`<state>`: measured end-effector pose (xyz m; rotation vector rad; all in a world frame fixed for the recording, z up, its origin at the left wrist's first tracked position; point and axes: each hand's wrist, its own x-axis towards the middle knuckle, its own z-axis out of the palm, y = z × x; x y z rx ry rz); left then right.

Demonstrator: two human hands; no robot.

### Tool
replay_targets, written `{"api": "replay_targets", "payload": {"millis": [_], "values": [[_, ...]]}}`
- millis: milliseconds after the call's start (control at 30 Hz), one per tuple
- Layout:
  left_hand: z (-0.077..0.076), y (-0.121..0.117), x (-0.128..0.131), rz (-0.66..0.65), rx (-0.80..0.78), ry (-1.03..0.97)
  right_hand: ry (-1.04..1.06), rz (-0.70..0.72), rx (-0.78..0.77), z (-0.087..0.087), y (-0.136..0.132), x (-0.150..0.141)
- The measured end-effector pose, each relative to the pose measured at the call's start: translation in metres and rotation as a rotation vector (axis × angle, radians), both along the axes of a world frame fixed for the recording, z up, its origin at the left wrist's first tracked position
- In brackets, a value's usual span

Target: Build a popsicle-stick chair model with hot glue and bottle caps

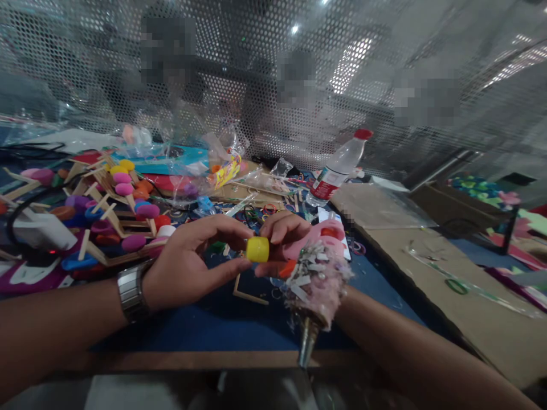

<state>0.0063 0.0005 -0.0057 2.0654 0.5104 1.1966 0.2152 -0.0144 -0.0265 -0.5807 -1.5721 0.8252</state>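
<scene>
My left hand (pixel 188 259), with a metal-banded watch at the wrist, pinches a small yellow cylinder (pixel 257 249) between thumb and fingers. Close on the other side of it is my right hand (pixel 284 233), its fingers curled and their tips at or near the yellow piece. A pink glue gun (pixel 322 273) rests in my right hand, its metal nozzle pointing down toward the table's front edge. Clumps of pale, fluffy residue coat its front, and an orange trigger shows by my fingers. The gun hides much of the right palm.
Bent wooden-stick pieces with colourful round ends (pixel 123 228) pile up at the left, beside a white plug (pixel 47 233). A red-capped bottle (pixel 337 168) tilts at the back. Cardboard (pixel 384 210) lies right, a bent stick (pixel 252 296) below my hands. People sit beyond the perforated metal screen (pixel 239 74).
</scene>
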Motion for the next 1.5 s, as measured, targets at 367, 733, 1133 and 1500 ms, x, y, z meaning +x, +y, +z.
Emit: {"api": "replay_targets", "payload": {"millis": [367,733,1133,1500], "values": [[0.000,-0.001,0.001,0.006,-0.028,-0.029,0.000,-0.026,0.014,-0.005,0.004,0.002],[0.005,0.001,0.001,-0.002,0.061,-0.049,-0.071,-0.045,0.017,-0.007,0.006,0.007],[0.005,0.003,0.000,0.024,0.090,-0.045,-0.070,-0.078,0.007,0.002,0.000,0.002],[0.004,0.003,-0.001,0.030,0.076,-0.039,-0.050,-0.080,-0.011,0.003,0.000,0.001]]}}
